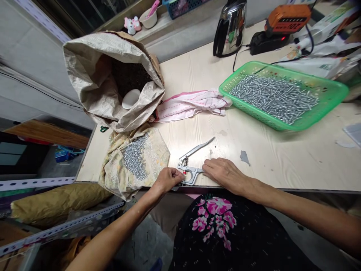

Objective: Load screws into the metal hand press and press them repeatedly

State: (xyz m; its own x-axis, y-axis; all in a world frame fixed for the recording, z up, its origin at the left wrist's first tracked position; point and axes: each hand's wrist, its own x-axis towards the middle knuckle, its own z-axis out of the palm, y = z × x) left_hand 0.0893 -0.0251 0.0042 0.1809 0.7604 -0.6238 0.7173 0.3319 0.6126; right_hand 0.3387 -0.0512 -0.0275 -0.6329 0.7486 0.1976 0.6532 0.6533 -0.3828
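A metal hand press tool (pixel 190 171) lies at the table's near edge, its long lever (pixel 197 148) raised toward the back right. My left hand (pixel 168 180) is closed in a pinch at the tool's jaw, by a small red part; what it holds is too small to name. My right hand (pixel 224 172) rests on the tool's handle with its fingers curled over it. To the left, a patterned cloth (pixel 158 150) carries a pile of small silver metal pieces (pixel 135 158).
A green basket (pixel 332 109) full of silver pieces stands at the back right. A large paper sack (pixel 93 82) with a white scoop (pixel 131 98) stands at the back left. A pink-white cloth (pixel 191 104), a kettle (pixel 229 28) and a charger (pixel 282 26) lie further back.
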